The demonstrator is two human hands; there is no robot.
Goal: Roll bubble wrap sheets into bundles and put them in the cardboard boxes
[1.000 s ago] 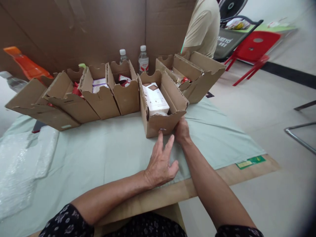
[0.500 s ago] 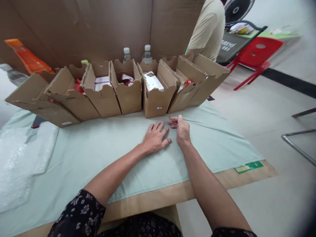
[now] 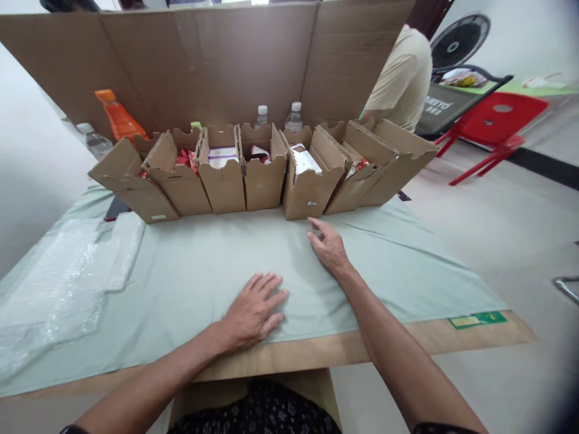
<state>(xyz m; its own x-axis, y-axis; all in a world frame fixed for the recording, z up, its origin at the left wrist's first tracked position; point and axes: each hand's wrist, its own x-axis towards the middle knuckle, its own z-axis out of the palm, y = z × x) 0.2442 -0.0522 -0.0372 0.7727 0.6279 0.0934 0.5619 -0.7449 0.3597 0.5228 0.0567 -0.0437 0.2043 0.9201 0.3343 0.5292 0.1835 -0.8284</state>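
Observation:
My left hand [image 3: 256, 310] lies palm down on the pale green cloth [image 3: 194, 271] near the table's front edge, fingers spread, holding nothing. Farther forward, my right hand [image 3: 331, 246] rests on the cloth with its fingers apart and nothing in them. Its fingertips are just in front of a cardboard box [image 3: 301, 202] that holds a white package [image 3: 304, 159]. Several open-topped cardboard boxes stand side by side in a curved row. One contains a white and purple package [image 3: 222, 157], another red packets [image 3: 184, 158], and another a dark red packet [image 3: 260, 154].
Bubble wrap [image 3: 54, 271] lies on the left of the table. Behind the boxes are an orange bottle [image 3: 120, 117], clear bottles with white caps [image 3: 294, 119] and a tall cardboard panel [image 3: 203, 66]. A person in a cream shirt [image 3: 402, 78] sits beyond, near a red chair [image 3: 500, 120].
My left hand has slid back and left towards the table edge. My right hand has turned more palm down and its fingers have loosened. The view has tilted up and shifted left.

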